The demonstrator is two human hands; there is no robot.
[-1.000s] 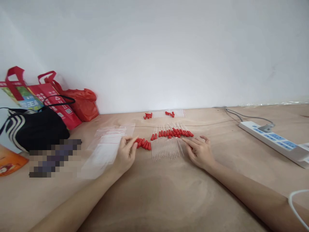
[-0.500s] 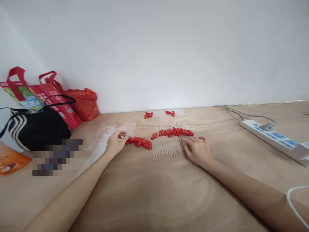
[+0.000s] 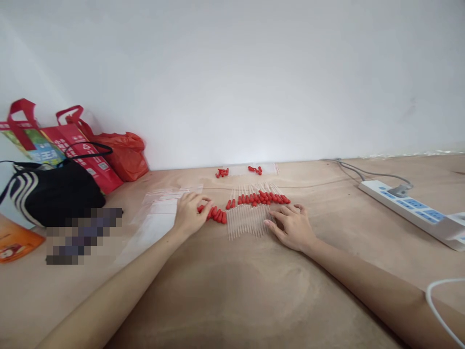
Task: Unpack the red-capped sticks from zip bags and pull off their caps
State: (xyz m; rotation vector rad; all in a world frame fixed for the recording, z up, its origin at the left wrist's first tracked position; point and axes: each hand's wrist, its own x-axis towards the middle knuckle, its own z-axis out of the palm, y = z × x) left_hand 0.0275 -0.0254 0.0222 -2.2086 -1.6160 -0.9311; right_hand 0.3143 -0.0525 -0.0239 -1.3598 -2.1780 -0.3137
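Observation:
My left hand (image 3: 192, 213) curves over the left end of a row of red rubber bulbs (image 3: 218, 215), thumb and fingers a little apart, covering some of them. No bulb is plainly held. Right of that row, clear thin dropper tubes (image 3: 247, 223) lie side by side, tips toward me. Beyond them is a second row of droppers whose red bulbs (image 3: 267, 197) face me and whose tubes point away. My right hand (image 3: 292, 228) rests at the right edge of the near tubes, fingers spread and thumb apart, holding nothing visible.
Clear zip bags (image 3: 152, 213) lie left of my left hand. Two small bulb groups with tubes lie on a bag (image 3: 271, 168) by the wall. Shopping bags (image 3: 119, 155) and a black bag (image 3: 58, 194) stand left. A power strip (image 3: 410, 208) lies right; a white cable (image 3: 428, 300) crosses my right forearm.
My left hand has shifted right, over the left part of the bulb row. My right thumb has moved left, nearer the tubes, and its fingers have spread. The droppers look the same.

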